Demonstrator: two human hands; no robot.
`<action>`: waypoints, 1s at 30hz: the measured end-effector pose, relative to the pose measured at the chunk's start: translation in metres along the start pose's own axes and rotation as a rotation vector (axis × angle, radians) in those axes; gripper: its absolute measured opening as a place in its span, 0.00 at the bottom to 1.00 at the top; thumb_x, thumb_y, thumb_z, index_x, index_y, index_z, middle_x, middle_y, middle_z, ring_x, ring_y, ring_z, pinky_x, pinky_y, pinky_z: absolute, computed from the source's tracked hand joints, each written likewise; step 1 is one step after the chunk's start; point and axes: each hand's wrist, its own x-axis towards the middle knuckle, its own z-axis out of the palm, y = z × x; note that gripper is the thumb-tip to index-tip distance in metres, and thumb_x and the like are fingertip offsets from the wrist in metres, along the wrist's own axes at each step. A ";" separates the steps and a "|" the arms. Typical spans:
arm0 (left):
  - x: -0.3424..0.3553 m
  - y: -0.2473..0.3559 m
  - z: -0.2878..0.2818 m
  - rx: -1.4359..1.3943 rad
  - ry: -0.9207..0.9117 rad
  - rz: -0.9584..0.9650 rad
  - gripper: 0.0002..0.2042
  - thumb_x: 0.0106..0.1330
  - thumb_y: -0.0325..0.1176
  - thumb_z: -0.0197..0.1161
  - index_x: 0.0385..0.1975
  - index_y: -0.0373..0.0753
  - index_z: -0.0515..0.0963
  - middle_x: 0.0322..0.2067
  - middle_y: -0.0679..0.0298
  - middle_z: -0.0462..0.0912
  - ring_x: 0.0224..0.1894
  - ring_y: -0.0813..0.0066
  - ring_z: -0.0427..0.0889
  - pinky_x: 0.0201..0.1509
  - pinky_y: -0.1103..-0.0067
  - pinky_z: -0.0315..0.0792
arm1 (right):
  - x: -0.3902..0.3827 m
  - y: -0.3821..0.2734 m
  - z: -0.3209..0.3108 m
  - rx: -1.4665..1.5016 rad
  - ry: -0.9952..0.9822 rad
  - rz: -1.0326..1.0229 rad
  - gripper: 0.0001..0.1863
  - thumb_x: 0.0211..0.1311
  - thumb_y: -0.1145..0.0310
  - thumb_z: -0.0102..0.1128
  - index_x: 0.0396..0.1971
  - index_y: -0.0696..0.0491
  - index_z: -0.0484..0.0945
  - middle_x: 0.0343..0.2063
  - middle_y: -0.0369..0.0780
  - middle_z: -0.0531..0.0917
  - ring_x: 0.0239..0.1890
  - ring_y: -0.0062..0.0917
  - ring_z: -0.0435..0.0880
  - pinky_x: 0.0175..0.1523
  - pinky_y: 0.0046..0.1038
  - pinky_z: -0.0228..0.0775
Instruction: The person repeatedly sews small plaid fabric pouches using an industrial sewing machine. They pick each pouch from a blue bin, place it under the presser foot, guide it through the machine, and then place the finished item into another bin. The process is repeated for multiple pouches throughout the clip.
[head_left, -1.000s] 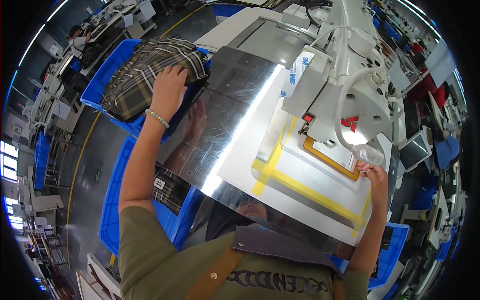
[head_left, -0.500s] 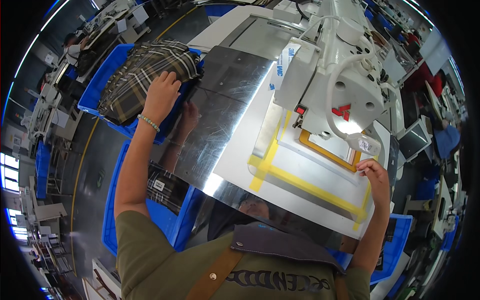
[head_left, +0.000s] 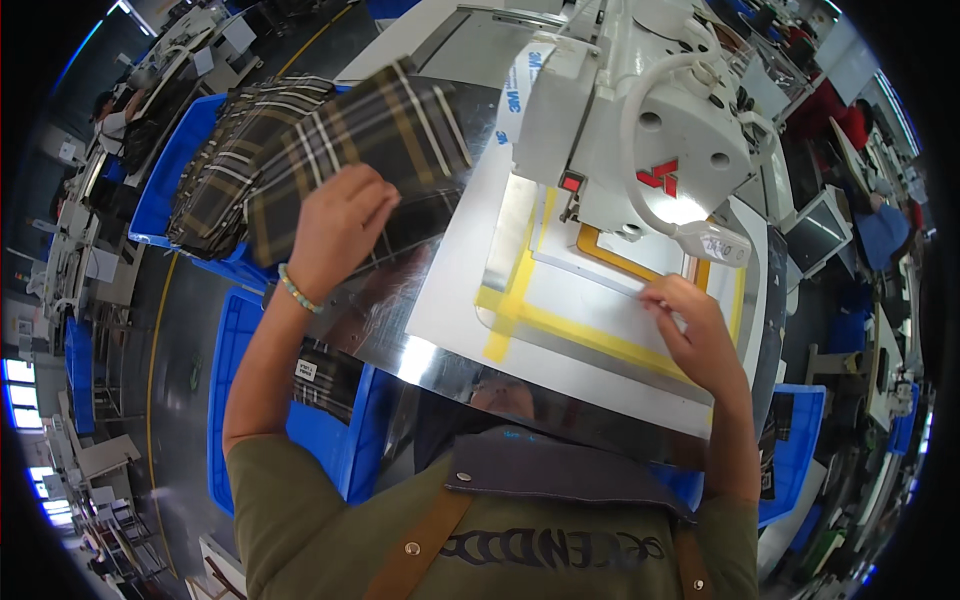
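Pinched in my left hand [head_left: 345, 225] is a dark plaid fabric piece [head_left: 360, 125], raised between the blue bin and the shiny metal table plate [head_left: 385, 335]. Its far edge is blurred by motion. More plaid pieces [head_left: 215, 160] lie stacked in the blue bin [head_left: 148, 225] at the left. My right hand [head_left: 685, 320] hovers over the white work surface with its fingers curled; whether anything is between them I cannot make out. Just beyond it, a yellow-orange frame [head_left: 600, 248] lies under the head of a white sewing machine [head_left: 600, 150].
Yellow tape [head_left: 590, 330] outlines an area on the white sheet [head_left: 450, 300]. A lower blue bin [head_left: 230, 400] with a labelled plaid piece [head_left: 325, 380] stands at my left. Another blue bin [head_left: 800, 440] is at my right. The machine head overhangs the work surface.
My left hand has lifted a plaid piece off the stack and moved it right toward the table. My right hand has shifted left from the orange frame's corner.
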 end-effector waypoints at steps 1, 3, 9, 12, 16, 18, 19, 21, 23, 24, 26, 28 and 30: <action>-0.008 0.013 0.012 -0.039 -0.040 0.051 0.05 0.56 0.22 0.71 0.29 0.36 0.80 0.31 0.61 0.81 0.34 0.61 0.82 0.36 0.72 0.77 | 0.005 -0.005 0.014 -0.043 0.008 -0.083 0.10 0.64 0.79 0.58 0.44 0.58 0.81 0.41 0.46 0.84 0.43 0.40 0.85 0.48 0.35 0.77; -0.019 0.035 0.033 -0.127 -0.098 0.154 0.06 0.55 0.22 0.71 0.28 0.36 0.79 0.30 0.62 0.80 0.32 0.63 0.81 0.34 0.71 0.76 | 0.016 -0.015 0.035 -0.138 0.000 -0.271 0.16 0.60 0.80 0.59 0.49 0.57 0.81 0.48 0.45 0.84 0.45 0.40 0.85 0.49 0.34 0.79; -0.034 0.069 0.046 -0.181 -0.137 0.311 0.08 0.52 0.21 0.72 0.29 0.37 0.79 0.30 0.63 0.80 0.29 0.67 0.79 0.32 0.72 0.75 | 0.053 -0.020 0.097 -0.576 0.166 -0.585 0.18 0.51 0.72 0.65 0.45 0.57 0.83 0.39 0.38 0.82 0.34 0.25 0.83 0.38 0.27 0.78; -0.033 0.071 0.038 -0.176 -0.169 0.328 0.07 0.54 0.21 0.70 0.31 0.36 0.80 0.31 0.63 0.81 0.30 0.66 0.80 0.34 0.72 0.75 | 0.062 -0.014 0.112 -0.650 0.164 -0.598 0.11 0.49 0.73 0.64 0.35 0.56 0.82 0.33 0.36 0.78 0.32 0.23 0.81 0.35 0.25 0.77; -0.057 0.056 0.023 -0.058 -0.203 0.216 0.09 0.53 0.25 0.65 0.35 0.36 0.81 0.35 0.63 0.82 0.35 0.67 0.81 0.38 0.72 0.76 | 0.063 -0.009 0.111 -0.672 0.256 -0.593 0.05 0.47 0.73 0.64 0.26 0.54 0.79 0.29 0.34 0.74 0.32 0.22 0.80 0.33 0.24 0.76; -0.064 0.050 0.016 -0.014 -0.208 0.153 0.10 0.53 0.24 0.65 0.36 0.35 0.82 0.36 0.63 0.83 0.38 0.66 0.82 0.40 0.72 0.77 | 0.060 -0.001 0.104 -0.694 0.272 -0.600 0.06 0.47 0.73 0.64 0.27 0.54 0.79 0.29 0.34 0.74 0.32 0.22 0.80 0.33 0.23 0.76; -0.063 0.049 0.017 0.005 -0.179 0.147 0.10 0.54 0.23 0.66 0.37 0.34 0.82 0.37 0.61 0.84 0.38 0.64 0.83 0.41 0.71 0.78 | 0.057 0.002 0.100 -0.707 0.279 -0.605 0.06 0.46 0.72 0.64 0.27 0.54 0.79 0.29 0.34 0.74 0.32 0.22 0.80 0.33 0.23 0.76; -0.057 0.049 0.018 0.046 -0.121 0.133 0.09 0.57 0.21 0.67 0.38 0.32 0.82 0.38 0.58 0.85 0.39 0.61 0.84 0.42 0.70 0.79 | 0.049 0.005 0.090 -0.717 0.290 -0.578 0.07 0.46 0.72 0.64 0.28 0.54 0.79 0.29 0.35 0.75 0.33 0.23 0.80 0.33 0.23 0.76; -0.052 0.048 0.024 0.018 -0.174 0.178 0.10 0.57 0.21 0.67 0.40 0.31 0.82 0.40 0.58 0.85 0.41 0.60 0.84 0.44 0.70 0.79 | 0.039 0.011 0.079 -0.722 0.297 -0.548 0.08 0.47 0.72 0.64 0.29 0.54 0.80 0.30 0.35 0.76 0.33 0.23 0.80 0.33 0.24 0.75; -0.048 0.047 0.026 0.012 -0.203 0.198 0.11 0.57 0.20 0.66 0.41 0.31 0.82 0.40 0.58 0.85 0.42 0.60 0.85 0.45 0.70 0.79 | 0.035 0.013 0.074 -0.716 0.300 -0.538 0.08 0.47 0.72 0.64 0.30 0.54 0.80 0.30 0.35 0.76 0.33 0.23 0.80 0.33 0.24 0.75; -0.040 0.050 0.035 0.013 -0.239 0.260 0.13 0.55 0.22 0.65 0.42 0.31 0.81 0.40 0.59 0.84 0.41 0.62 0.84 0.45 0.71 0.79 | 0.022 0.022 0.064 -0.716 0.289 -0.510 0.09 0.48 0.72 0.64 0.31 0.55 0.80 0.31 0.36 0.77 0.33 0.24 0.80 0.33 0.25 0.74; -0.032 0.053 0.048 0.027 -0.270 0.316 0.14 0.56 0.24 0.63 0.43 0.32 0.81 0.41 0.60 0.83 0.42 0.64 0.83 0.45 0.72 0.78 | 0.005 0.033 0.050 -0.731 0.262 -0.472 0.09 0.48 0.72 0.63 0.32 0.55 0.80 0.31 0.36 0.77 0.33 0.26 0.80 0.33 0.26 0.74; -0.019 0.060 0.059 0.009 -0.267 0.372 0.15 0.55 0.24 0.64 0.44 0.31 0.81 0.40 0.61 0.82 0.42 0.65 0.82 0.45 0.72 0.78 | -0.011 0.042 0.038 -0.742 0.303 -0.424 0.07 0.48 0.73 0.63 0.30 0.55 0.79 0.31 0.36 0.78 0.35 0.26 0.81 0.34 0.26 0.74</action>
